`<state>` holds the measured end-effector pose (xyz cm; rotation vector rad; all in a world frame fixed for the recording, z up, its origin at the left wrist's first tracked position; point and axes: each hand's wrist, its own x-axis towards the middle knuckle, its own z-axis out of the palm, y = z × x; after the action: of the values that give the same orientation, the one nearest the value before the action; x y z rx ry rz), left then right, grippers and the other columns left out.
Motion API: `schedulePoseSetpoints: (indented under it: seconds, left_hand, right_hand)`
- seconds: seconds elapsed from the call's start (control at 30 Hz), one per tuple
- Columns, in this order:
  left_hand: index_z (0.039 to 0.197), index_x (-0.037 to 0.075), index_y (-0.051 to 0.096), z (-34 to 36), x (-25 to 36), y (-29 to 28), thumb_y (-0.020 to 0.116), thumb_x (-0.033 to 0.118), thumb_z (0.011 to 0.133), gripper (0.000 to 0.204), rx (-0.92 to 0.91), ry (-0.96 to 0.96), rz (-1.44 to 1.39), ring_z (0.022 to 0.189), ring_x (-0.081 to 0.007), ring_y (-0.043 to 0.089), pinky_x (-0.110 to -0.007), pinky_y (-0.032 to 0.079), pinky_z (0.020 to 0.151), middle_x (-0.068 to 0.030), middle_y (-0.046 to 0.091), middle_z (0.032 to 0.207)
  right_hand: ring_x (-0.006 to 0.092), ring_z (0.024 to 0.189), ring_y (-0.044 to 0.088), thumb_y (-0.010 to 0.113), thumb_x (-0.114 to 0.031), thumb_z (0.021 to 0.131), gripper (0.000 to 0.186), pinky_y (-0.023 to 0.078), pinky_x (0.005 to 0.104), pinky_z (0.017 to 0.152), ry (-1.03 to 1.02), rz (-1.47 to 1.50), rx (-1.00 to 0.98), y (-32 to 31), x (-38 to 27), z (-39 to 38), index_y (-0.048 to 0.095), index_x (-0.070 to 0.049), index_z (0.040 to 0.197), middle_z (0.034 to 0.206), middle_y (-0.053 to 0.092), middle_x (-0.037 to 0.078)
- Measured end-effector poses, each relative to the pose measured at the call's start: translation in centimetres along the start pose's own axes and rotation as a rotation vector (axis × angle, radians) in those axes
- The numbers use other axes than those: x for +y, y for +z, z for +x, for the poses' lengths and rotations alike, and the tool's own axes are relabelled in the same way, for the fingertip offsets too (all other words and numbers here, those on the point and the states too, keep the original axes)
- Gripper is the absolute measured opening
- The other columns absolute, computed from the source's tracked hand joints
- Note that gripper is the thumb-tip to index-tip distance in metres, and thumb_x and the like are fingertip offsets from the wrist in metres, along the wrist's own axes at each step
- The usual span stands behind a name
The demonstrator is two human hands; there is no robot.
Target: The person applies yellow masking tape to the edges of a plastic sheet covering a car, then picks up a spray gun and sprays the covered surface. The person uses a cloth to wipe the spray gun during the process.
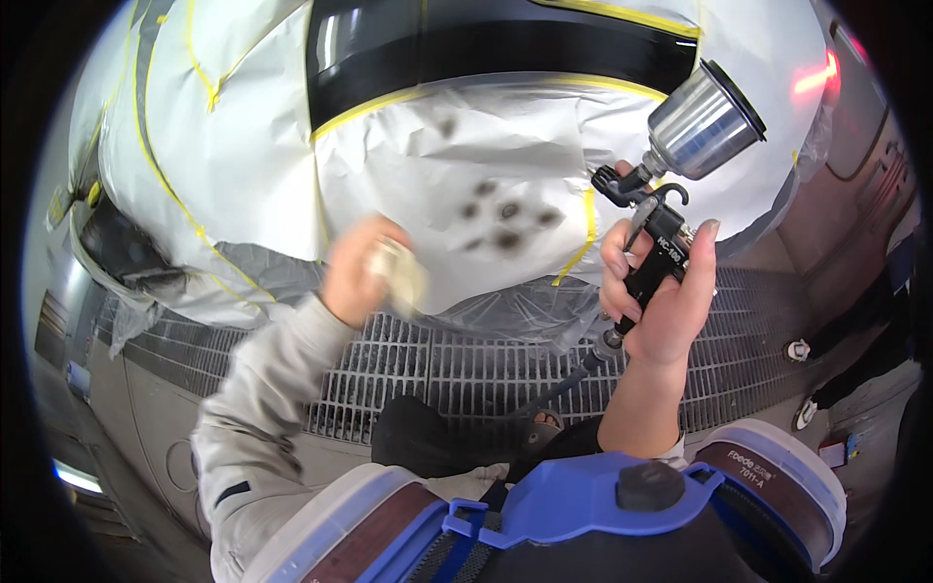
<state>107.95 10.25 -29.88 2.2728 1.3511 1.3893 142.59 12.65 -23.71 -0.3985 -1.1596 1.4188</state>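
Observation:
My right hand (671, 316) is wrapped around the black grip of a spray gun (664, 255). Its silver metal cup (705, 124) tilts up to the right, and the nozzle points left. A pale, crumpled cloth (400, 279) is in my closed left hand (356, 264), both slightly smeared by motion. Ahead of my hands, white masking paper (389, 180) edged with yellow tape covers a car body, leaving a glossy black panel (486, 51) bare. Several dark sprayed spots (508, 210) mark the paper between my two hands. Neither hand touches the car.
A dark air hose (573, 377) runs from the gun's grip down past my legs. Metal floor grating (466, 364) lies below the car. Thin plastic sheeting (525, 316) hangs at its lower edge. Another person's legs (860, 345) stand at right. My blue respirator (573, 496) fills the lower edge.

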Motion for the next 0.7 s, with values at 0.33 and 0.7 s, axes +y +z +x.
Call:
schedulePoseSetpoints:
  seconds: [0.33, 0.7]
  left_hand:
    - [0.129, 0.002, 0.071, -1.2, 5.9, 12.4, 0.058, 0.032, 0.111, 0.037, -0.123, -0.524, -1.161, 0.071, -0.0064, 0.058, -0.023, 0.046, 0.064, 0.0028, 0.063, 0.082]
    - [0.144, 0.000, 0.060, 2.5, 0.4, 2.2, 0.061, 0.015, 0.110, 0.037, 0.911, -0.169, -0.951, 0.125, -0.0269, 0.068, -0.042, 0.055, 0.106, -0.0170, 0.068, 0.140]
  right_hand:
    - [0.0079, 0.046, 0.035, 0.015, -0.067, 0.112, 0.086, 0.034, 0.0262, 0.044, -0.072, -0.137, -0.042, 4.9, 0.2, -0.1, 0.054, 0.005, 0.137, 0.081, 0.054, 0.007]
    - [0.0072, 0.047, 0.033, 0.016, -0.069, 0.111, 0.090, 0.034, 0.0256, 0.045, -0.079, -0.113, 0.045, 1.4, 1.0, -1.3, 0.038, 0.003, 0.161, 0.081, 0.053, 0.005]
